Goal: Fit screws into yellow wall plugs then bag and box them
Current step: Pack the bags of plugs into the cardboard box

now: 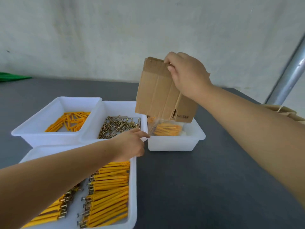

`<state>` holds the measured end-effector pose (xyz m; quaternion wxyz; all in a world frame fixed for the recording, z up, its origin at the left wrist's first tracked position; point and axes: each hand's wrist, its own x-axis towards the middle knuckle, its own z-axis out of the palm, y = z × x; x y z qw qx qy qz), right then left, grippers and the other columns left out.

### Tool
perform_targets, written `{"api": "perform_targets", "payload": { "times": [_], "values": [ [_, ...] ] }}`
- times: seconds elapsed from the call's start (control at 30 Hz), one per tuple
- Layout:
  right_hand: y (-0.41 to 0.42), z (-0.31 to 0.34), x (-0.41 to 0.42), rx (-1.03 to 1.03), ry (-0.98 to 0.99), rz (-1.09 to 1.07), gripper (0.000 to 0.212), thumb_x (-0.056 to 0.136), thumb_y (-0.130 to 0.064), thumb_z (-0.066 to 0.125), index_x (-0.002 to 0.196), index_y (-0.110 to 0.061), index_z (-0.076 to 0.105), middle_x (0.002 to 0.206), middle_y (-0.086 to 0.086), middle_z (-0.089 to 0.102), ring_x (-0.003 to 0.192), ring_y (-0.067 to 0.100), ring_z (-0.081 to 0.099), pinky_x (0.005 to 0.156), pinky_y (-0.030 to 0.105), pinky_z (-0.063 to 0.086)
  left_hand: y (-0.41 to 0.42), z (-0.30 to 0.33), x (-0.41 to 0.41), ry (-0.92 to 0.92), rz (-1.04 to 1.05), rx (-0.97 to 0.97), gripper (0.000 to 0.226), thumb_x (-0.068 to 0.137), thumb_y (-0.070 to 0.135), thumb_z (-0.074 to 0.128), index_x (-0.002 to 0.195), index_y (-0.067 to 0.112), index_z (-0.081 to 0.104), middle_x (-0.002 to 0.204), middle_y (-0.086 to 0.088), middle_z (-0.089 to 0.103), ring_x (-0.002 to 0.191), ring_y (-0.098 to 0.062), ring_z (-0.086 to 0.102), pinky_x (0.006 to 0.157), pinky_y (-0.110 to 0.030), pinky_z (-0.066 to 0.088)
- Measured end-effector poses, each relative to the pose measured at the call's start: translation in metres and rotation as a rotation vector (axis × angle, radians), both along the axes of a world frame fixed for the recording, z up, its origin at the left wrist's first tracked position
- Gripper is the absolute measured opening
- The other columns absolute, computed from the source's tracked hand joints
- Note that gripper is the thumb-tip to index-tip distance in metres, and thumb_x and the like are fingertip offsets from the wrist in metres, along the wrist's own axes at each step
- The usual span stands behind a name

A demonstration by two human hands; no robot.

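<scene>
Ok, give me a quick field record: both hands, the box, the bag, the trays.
right hand: grips top edge of box, held above the right tray
left hand: fingers at bag; grip unclear
bag: holds yellow plugs, over right tray, below box
plug tray: loose plugs
screw tray: loose screws
near tray: assembled plugs

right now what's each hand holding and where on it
The right hand grips the cardboard box by its top edge. The left hand pinches a corner of the clear bag of plugs.
</scene>
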<state>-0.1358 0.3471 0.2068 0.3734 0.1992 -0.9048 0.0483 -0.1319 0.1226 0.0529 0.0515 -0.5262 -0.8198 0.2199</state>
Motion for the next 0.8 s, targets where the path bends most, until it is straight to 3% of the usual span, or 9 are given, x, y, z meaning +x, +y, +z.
{"api": "perform_targets", "payload": {
  "times": [0.07,0.13,0.2,0.3,0.37,0.43,0.57,0.67,0.8],
  "values": [
    [0.005,-0.002,0.018,0.029,-0.087,0.018,0.022,0.102,-0.016,0.041,0.119,-0.012,0.055,0.097,0.008,0.059,0.085,0.027,0.054,0.07,0.038,0.043,-0.006,0.0,0.001,-0.164,0.168,0.247,0.041,0.083,-0.003,0.048,0.098,0.024,0.074,0.12,0.009,0.067,0.139,-0.016,0.038,0.113,-0.035,0.033],
    [0.012,-0.013,0.035,0.044,-0.173,0.018,0.021,0.101,-0.016,0.043,0.118,-0.014,0.056,0.098,0.007,0.063,0.087,0.027,0.056,0.073,0.038,0.045,-0.008,0.003,0.006,-0.33,0.351,0.709,0.04,0.08,-0.008,0.046,0.08,0.02,0.074,0.101,0.005,0.073,0.107,-0.018,0.064,0.092,-0.035,0.05],
    [0.018,-0.032,0.052,0.049,-0.234,0.019,0.02,0.101,-0.017,0.045,0.118,-0.016,0.056,0.096,0.002,0.064,0.086,0.024,0.056,0.071,0.037,0.044,-0.004,0.006,0.009,-0.383,0.535,1.161,0.039,0.08,-0.009,0.048,0.068,0.022,0.069,0.081,0.004,0.073,0.082,-0.02,0.068,0.078,-0.039,0.055],
    [0.024,-0.068,0.077,0.045,-0.313,0.052,0.014,0.101,-0.018,0.046,0.112,-0.019,0.056,0.083,-0.01,0.054,0.075,0.014,0.05,0.065,0.031,0.032,0.012,0.017,0.018,-0.62,0.604,1.596,0.036,0.086,-0.005,0.052,0.089,0.028,0.064,0.101,0.003,0.069,0.093,-0.023,0.068,0.079,-0.047,0.056],
    [0.026,-0.089,0.092,0.01,-0.419,0.085,0.009,0.102,-0.02,0.044,0.103,-0.027,0.05,0.075,-0.015,0.048,0.066,0.004,0.046,0.06,0.025,0.028,0.019,0.024,0.03,-0.857,0.421,1.559,0.052,0.087,-0.006,0.054,0.116,0.037,0.055,0.125,0.009,0.056,0.111,-0.014,0.062,0.082,-0.041,0.057],
    [0.028,-0.106,0.107,-0.034,-0.523,0.111,0.014,0.102,-0.021,0.042,0.095,-0.032,0.041,0.077,-0.015,0.048,0.07,0.0,0.047,0.057,0.019,0.027,0.021,0.028,0.042,-0.887,0.25,1.285,0.064,0.082,-0.004,0.06,0.13,0.037,0.052,0.138,0.011,0.046,0.127,-0.005,0.048,0.09,-0.033,0.053],
    [0.033,-0.122,0.128,-0.017,-0.514,0.135,0.015,0.096,-0.02,0.041,0.085,-0.03,0.039,0.101,-0.004,0.065,0.099,0.001,0.053,0.076,0.031,0.044,0.025,0.025,0.058,-0.755,0.09,0.826,0.057,0.077,0.001,0.07,0.124,0.034,0.065,0.151,0.012,0.032,0.147,0.002,0.013,0.115,-0.032,0.03],
    [0.033,-0.126,0.142,0.01,-0.461,0.182,0.006,0.087,-0.022,0.046,0.087,-0.027,0.043,0.101,-0.012,0.061,0.115,-0.003,0.047,0.081,0.031,0.042,0.035,0.021,0.065,-0.767,0.0,0.696,0.057,0.074,0.007,0.073,0.124,0.032,0.061,0.159,0.002,0.017,0.15,-0.004,-0.007,0.121,-0.038,0.022],
    [0.043,-0.13,0.149,0.079,-0.402,0.092,0.014,0.083,-0.04,0.058,0.089,-0.027,0.059,0.137,-0.008,0.056,0.12,0.012,0.053,0.094,0.039,0.04,0.031,0.025,0.054,-0.783,0.095,0.61,0.038,0.07,0.037,0.083,0.099,0.039,0.059,0.16,0.012,0.008,0.147,0.0,-0.017,0.117,-0.035,0.021]
  ]
}}
